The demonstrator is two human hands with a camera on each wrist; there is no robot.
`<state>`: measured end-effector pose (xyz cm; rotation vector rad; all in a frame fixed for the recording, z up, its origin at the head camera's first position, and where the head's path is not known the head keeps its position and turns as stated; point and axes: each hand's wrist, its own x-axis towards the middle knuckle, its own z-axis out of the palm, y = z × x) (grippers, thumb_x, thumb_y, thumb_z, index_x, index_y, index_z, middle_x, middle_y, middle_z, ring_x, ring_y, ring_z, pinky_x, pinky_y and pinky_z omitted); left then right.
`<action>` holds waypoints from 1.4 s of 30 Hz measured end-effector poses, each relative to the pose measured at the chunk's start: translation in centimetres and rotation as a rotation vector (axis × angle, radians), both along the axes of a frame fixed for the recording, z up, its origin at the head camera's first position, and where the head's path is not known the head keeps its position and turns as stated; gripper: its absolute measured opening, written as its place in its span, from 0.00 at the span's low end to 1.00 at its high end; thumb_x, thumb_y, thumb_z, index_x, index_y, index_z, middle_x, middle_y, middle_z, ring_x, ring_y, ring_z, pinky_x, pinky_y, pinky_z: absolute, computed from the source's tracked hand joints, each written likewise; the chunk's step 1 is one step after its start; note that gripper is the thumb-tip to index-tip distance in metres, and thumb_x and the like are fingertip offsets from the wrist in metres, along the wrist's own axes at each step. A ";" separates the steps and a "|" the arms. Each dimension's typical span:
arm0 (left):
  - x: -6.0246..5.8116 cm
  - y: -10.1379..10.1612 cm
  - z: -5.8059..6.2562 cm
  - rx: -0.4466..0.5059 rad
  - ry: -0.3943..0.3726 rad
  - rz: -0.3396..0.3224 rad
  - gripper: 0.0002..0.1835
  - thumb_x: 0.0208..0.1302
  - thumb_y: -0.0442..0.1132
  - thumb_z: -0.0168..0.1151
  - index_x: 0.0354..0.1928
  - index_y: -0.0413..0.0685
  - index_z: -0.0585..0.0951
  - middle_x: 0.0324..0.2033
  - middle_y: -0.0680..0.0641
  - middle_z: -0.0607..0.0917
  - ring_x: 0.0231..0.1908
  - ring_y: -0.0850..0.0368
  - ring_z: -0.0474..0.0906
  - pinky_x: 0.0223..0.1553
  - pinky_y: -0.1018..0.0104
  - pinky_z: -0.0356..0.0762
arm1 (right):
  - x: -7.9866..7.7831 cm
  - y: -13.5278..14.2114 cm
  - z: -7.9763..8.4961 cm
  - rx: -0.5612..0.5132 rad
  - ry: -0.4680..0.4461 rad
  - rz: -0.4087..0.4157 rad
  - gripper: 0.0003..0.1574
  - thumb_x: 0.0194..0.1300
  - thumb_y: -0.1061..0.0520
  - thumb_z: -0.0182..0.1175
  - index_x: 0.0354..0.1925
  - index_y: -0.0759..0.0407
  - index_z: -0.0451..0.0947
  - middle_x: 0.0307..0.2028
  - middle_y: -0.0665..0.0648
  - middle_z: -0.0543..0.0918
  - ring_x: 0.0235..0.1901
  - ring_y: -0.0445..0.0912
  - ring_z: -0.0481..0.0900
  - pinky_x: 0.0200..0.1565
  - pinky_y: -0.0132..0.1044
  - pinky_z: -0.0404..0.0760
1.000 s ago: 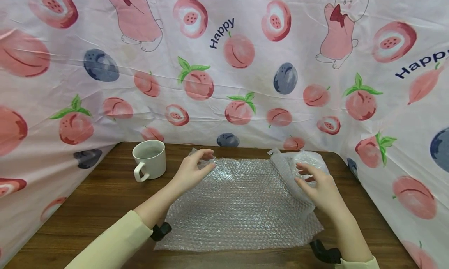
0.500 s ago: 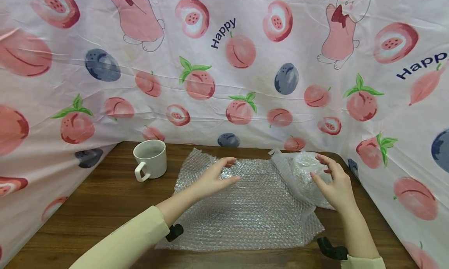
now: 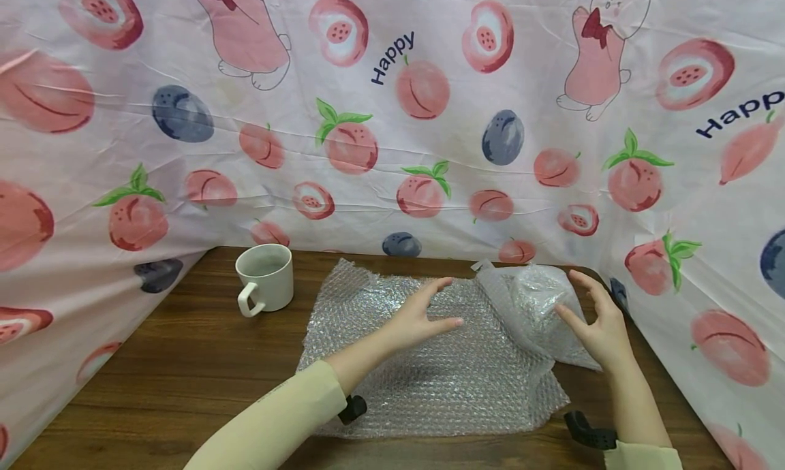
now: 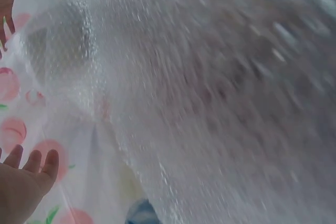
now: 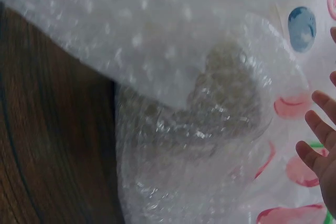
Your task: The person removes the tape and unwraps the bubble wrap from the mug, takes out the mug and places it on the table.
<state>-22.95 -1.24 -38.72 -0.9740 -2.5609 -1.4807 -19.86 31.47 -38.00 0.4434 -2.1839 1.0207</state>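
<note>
A clear bubble wrap sheet [image 3: 466, 388] lies flat across the middle of the table. On its right end sits a rounded bundle [image 3: 540, 296] in bubble wrap; what is inside is blurred, greyish-brown in the right wrist view. Over the sheet, left of the bundle, my left hand [image 3: 423, 320] has its fingers and thumb spread, holding nothing. My right hand [image 3: 599, 323] is at the bundle's right side, fingers spread, its thumb in front of the wrap. The right wrist view shows the right hand's fingers [image 5: 317, 129] apart from the wrap.
A white mug [image 3: 265, 279] stands at the back left of the brown wooden table [image 3: 184, 361], handle toward the front left. Fruit-printed cloth [image 3: 368, 136] hangs behind and along both sides. A black wrist mount [image 3: 589, 431] sits under the right forearm.
My left hand has moved right across the sheet, from its back left corner toward the bundle. My right hand has shifted right, from in front of the bundle to its side.
</note>
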 end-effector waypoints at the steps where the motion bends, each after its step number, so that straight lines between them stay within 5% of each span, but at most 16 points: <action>1: 0.0 0.4 -0.1 -0.001 -0.004 0.001 0.42 0.59 0.54 0.66 0.73 0.55 0.58 0.68 0.49 0.63 0.66 0.49 0.60 0.62 0.49 0.61 | -0.1 0.2 -0.1 -0.007 -0.010 0.008 0.40 0.53 0.70 0.68 0.64 0.61 0.68 0.60 0.63 0.72 0.59 0.32 0.63 0.55 0.24 0.59; 14: -0.4 4.3 -0.7 0.034 -0.036 0.001 0.42 0.61 0.55 0.65 0.73 0.56 0.57 0.69 0.52 0.62 0.68 0.51 0.57 0.63 0.46 0.59 | -0.5 2.2 -1.7 -0.063 -0.190 0.066 0.47 0.59 0.65 0.66 0.72 0.58 0.57 0.66 0.67 0.62 0.61 0.31 0.57 0.54 0.22 0.57; 23: -0.4 6.8 -1.0 0.050 -0.080 0.015 0.44 0.59 0.57 0.65 0.73 0.56 0.58 0.69 0.54 0.61 0.69 0.54 0.55 0.64 0.47 0.58 | -0.9 3.2 -2.7 -0.104 -0.279 0.083 0.51 0.60 0.64 0.66 0.74 0.57 0.50 0.67 0.71 0.58 0.63 0.64 0.58 0.51 0.21 0.60; 32: -0.5 8.9 -1.2 0.081 -0.048 0.019 0.44 0.59 0.55 0.67 0.73 0.52 0.59 0.68 0.53 0.64 0.67 0.54 0.58 0.63 0.51 0.61 | -1.8 3.7 -3.8 -0.155 -0.308 0.124 0.50 0.62 0.66 0.63 0.74 0.59 0.49 0.65 0.76 0.58 0.64 0.59 0.59 0.51 0.17 0.60; 42: -0.6 10.7 -1.2 0.118 -0.059 0.022 0.44 0.59 0.54 0.67 0.73 0.52 0.58 0.68 0.54 0.63 0.67 0.55 0.58 0.62 0.51 0.62 | -2.6 3.9 -4.8 -0.259 -0.313 0.256 0.49 0.62 0.73 0.58 0.74 0.61 0.46 0.68 0.78 0.50 0.70 0.46 0.49 0.64 0.23 0.51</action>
